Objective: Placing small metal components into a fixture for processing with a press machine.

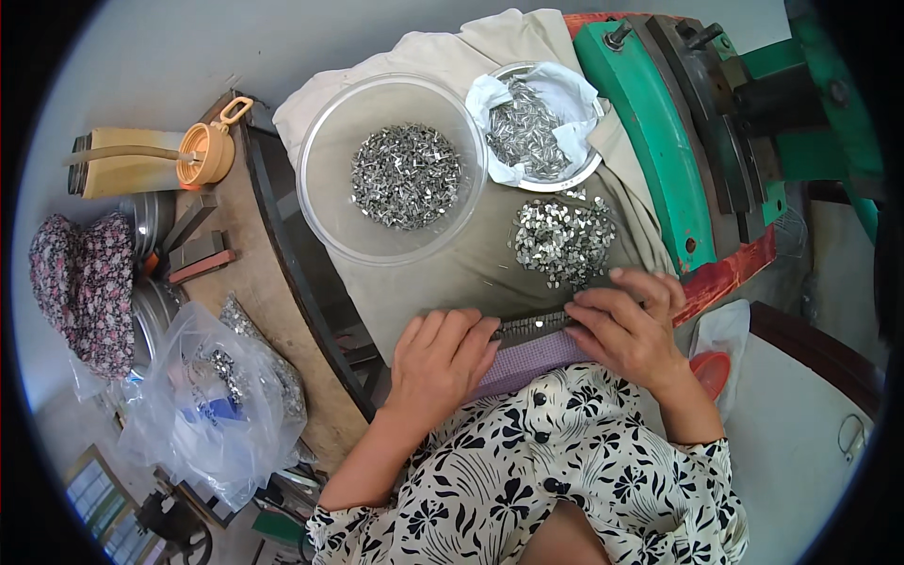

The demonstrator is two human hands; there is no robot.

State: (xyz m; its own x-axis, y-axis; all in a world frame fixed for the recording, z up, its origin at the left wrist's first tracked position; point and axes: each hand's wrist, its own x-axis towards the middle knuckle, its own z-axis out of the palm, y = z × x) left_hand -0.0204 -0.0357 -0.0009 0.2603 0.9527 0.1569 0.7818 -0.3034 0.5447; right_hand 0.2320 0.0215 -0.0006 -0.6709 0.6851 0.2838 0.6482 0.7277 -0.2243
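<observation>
A narrow dark strip (532, 326) with a row of small shiny metal pieces along it lies across the near edge of the cloth. My left hand (441, 358) is closed on its left end, with the fingers curled over. At the right end my right hand (633, 325) has its thumb and fingers drawn together in a pinch; what lies between the fingertips is hidden. Just beyond the right hand spreads a loose pile of small flat metal pieces (565, 240). A folded purple checked cloth (523, 363) lies below the strip, against my patterned shirt.
A wide clear plastic bowl (315, 179) holds many small metal bits. Beside it, a lined metal bowl (589, 174) contains thin metal pins. A green machine (650, 141) stands at right. On the left wooden table (282, 311) are an orange-lidded container (209, 155), metal blocks (200, 252) and plastic bags (198, 414).
</observation>
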